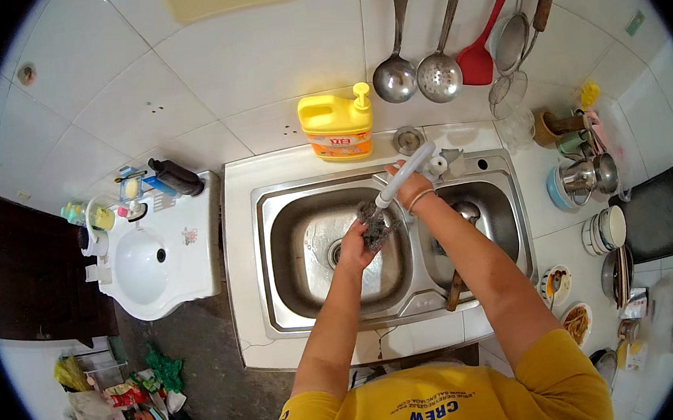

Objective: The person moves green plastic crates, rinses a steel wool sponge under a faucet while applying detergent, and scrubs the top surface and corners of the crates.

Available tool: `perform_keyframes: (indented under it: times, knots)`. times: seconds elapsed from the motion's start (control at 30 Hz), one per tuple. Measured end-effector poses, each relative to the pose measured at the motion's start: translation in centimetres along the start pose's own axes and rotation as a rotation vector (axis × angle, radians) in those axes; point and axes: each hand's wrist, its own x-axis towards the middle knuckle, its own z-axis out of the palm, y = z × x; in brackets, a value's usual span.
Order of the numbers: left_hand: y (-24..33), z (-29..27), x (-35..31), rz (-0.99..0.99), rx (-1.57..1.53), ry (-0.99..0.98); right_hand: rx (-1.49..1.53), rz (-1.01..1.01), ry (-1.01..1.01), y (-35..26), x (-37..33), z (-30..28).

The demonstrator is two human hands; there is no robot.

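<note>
1 steel-wool scourer (376,230), 1 white tap spout (405,175), 2 steel sink basins (303,285), and 1 yellow pump jug (337,130) at the back edge of the bench (248,298). The 2 forearms (332,338) reach over the bench's front edge. The left hand's (354,248) fingers grasp the scourer beneath the spout, over the left basin near its right edge. The right hand (415,191) is at the spout; its partly hidden fingers' grip cannot be told. 1 white washbasin (198,278) stands beyond the bench's left edge, over dark floor (192,342).
</note>
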Motion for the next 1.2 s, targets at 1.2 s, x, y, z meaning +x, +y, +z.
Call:
perform_keyframes:
  times: [1.2]
  knots:
    - [1.0,1.6,1.1,0.056,-0.018,-0.086,-0.183,0.134,0.122,-1.8,0.8,0.1]
